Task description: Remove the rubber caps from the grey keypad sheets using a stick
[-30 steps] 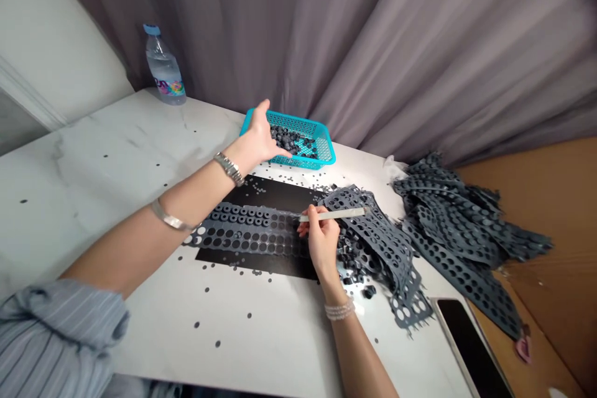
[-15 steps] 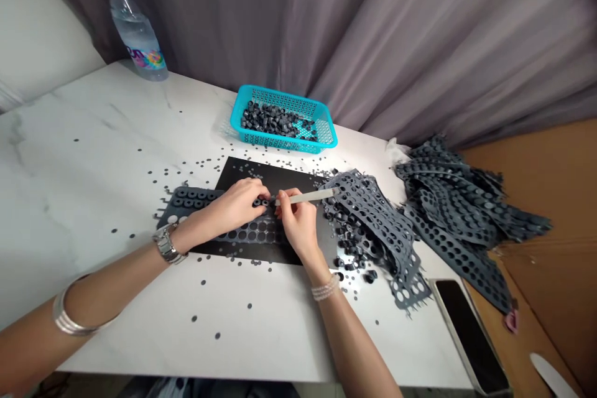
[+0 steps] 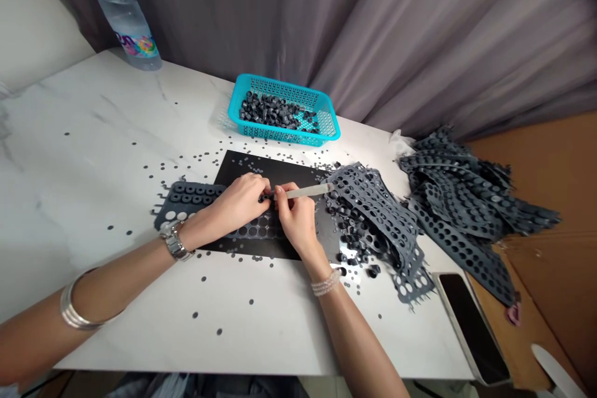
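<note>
A dark grey rubber sheet (image 3: 193, 196) with rows of ring-shaped parts and round holes lies partly on a black mat (image 3: 233, 165). My left hand (image 3: 245, 199) rests over it, fingers closed on its ring parts near the middle. Close beside it, my right hand (image 3: 296, 214) grips a slim, pale stick-like tool (image 3: 310, 191) like a pen. Its back end points right; the working tip is hidden between my hands. Small dark discs are scattered around the mat. A silver watch (image 3: 176, 241) is on my left wrist.
A turquoise basket (image 3: 284, 137) of small black rings stands behind the mat. To the right lie perforated sheets (image 3: 373, 199) with loose black rings (image 3: 352, 239), a bigger sheet pile (image 3: 461, 186), and a phone (image 3: 473, 326). A water bottle (image 3: 125, 18) stands far left.
The camera view has shifted slightly, so things at the back appear higher. My hands stay close together over the sheet, and the tool has tilted only a little.
</note>
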### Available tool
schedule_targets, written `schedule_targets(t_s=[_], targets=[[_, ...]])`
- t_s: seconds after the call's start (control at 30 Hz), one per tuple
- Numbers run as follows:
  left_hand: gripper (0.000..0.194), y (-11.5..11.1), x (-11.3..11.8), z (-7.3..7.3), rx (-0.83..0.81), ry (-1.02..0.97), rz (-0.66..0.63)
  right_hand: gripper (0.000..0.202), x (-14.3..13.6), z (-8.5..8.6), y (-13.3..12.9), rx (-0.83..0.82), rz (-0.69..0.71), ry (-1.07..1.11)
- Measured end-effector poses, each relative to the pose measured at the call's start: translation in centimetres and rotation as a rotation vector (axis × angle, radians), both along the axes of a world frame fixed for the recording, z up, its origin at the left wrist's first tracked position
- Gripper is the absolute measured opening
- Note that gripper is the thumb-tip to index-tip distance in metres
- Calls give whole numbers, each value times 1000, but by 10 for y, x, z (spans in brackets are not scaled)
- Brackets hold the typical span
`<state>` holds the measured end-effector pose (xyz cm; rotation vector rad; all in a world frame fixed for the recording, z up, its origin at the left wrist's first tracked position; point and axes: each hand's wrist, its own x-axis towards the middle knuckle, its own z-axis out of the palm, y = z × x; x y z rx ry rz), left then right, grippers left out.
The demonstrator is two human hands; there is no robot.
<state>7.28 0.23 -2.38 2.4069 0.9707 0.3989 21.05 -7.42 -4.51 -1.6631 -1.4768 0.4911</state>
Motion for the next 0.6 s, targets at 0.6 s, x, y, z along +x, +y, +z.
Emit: schedule_targets(t_s=[0.6], targets=[[6,11,-28,17,-1254,-1007,454,34,2,5,-8,44,-161,294]])
